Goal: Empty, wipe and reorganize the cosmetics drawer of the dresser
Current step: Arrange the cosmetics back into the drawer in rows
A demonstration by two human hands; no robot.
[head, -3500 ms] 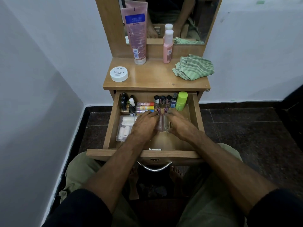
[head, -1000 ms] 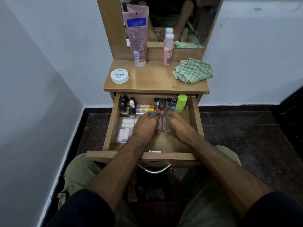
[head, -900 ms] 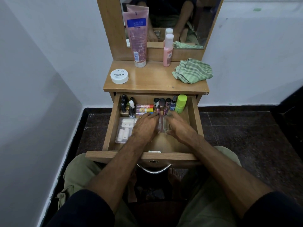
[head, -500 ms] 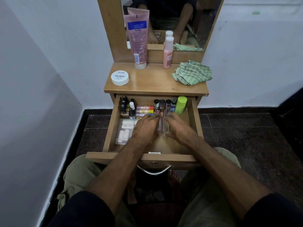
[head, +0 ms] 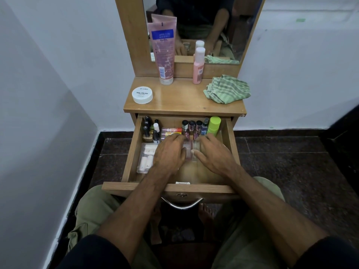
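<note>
Hands: left hand [head: 169, 152] and right hand [head: 212, 153] hold clear bottles [head: 191, 150], frame centre.
Risk: nudging upright polishes [head: 191, 126] behind could topple them.

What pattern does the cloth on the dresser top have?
Green and grey stripes on the cloth, head view.

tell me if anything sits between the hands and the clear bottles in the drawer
Nothing visible does: the left hand and right hand already touch the clear bottles from either side, mid-drawer.
</note>
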